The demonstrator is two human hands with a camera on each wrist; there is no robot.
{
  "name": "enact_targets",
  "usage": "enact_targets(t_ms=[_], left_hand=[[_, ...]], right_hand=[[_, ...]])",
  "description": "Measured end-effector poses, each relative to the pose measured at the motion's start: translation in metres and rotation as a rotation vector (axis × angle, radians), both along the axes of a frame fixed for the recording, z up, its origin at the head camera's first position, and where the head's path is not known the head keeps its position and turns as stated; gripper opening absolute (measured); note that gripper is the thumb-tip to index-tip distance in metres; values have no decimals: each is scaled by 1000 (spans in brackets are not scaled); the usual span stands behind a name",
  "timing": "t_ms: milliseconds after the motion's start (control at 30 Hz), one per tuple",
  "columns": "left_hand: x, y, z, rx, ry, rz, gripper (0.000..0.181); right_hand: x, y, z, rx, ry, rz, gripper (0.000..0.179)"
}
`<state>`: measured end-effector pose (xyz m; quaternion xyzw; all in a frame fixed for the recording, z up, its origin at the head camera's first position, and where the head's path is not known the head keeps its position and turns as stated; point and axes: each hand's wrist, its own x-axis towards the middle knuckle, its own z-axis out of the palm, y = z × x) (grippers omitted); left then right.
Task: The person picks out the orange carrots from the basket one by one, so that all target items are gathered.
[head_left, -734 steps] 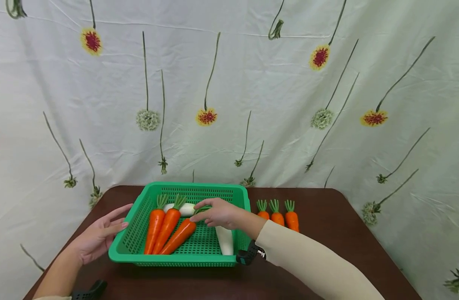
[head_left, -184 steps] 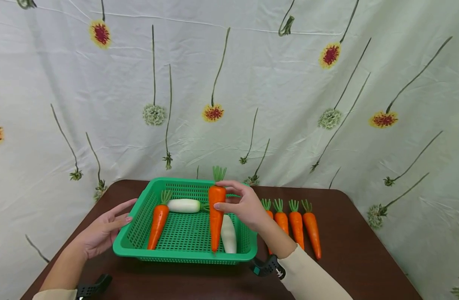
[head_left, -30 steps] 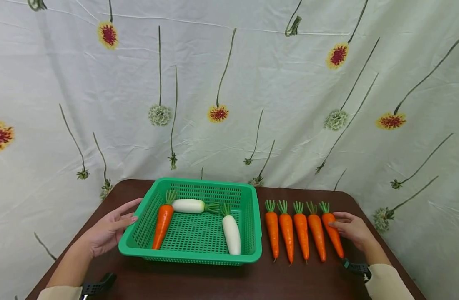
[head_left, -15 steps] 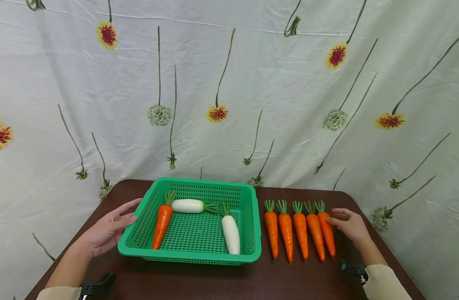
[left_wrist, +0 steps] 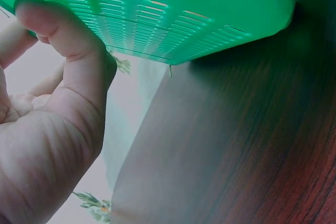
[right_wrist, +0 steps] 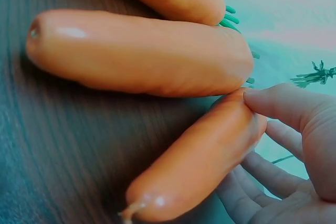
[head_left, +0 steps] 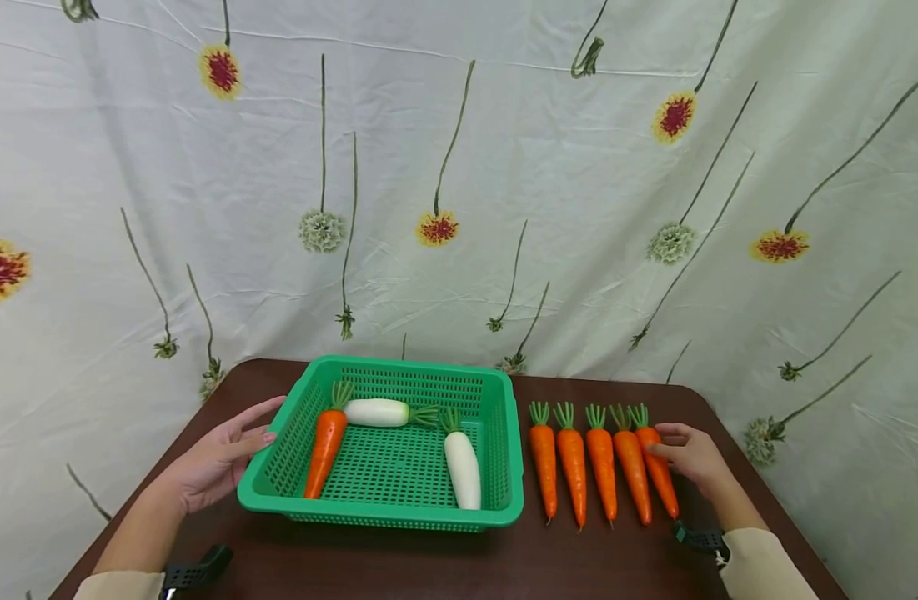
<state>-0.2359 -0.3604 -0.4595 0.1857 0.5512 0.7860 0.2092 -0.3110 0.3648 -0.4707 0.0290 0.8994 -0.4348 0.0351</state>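
My left hand touches the left rim of a green plastic basket, thumb and fingers against it. In the left wrist view, the thumb's tip meets the green wall. One carrot and two white radishes with green tops lie inside the basket. To its right, several carrots stand in a row, tops pointing away. My right hand pinches the rightmost carrot near its top. The right wrist view shows the thumb on this carrot and fingers along its other side. It slants against the neighbouring carrot.
A dark brown wooden table carries everything. White cloth with printed flowers hangs behind it. Dark straps are on both wrists.
Two carrots have gone from the basket to the row since the oldest frame. In the last second the rightmost carrot's top shifted left towards its neighbour; its tip swung left, then partly back right.
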Motion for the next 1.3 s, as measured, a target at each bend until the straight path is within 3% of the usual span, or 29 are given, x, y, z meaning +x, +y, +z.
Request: enact_targets(t_ms=[233, 500, 700, 967, 1300], left_hand=[[0, 1, 2, -8, 5, 7, 58], [0, 1, 3, -3, 7, 3, 56], [0, 0, 1, 6, 4, -2, 57], [0, 1, 0, 17, 1, -10, 57], [-1, 0, -2, 12, -3, 2, 57]], right_hand=[[1, -3, 2, -5, 13, -14, 63], [2, -25, 16, 156, 242, -132, 49], [3, -49, 32, 112, 329, -169, 40], [5, -85, 51, 32, 349, -84, 36], [11, -129, 64, -70, 349, 88, 25]])
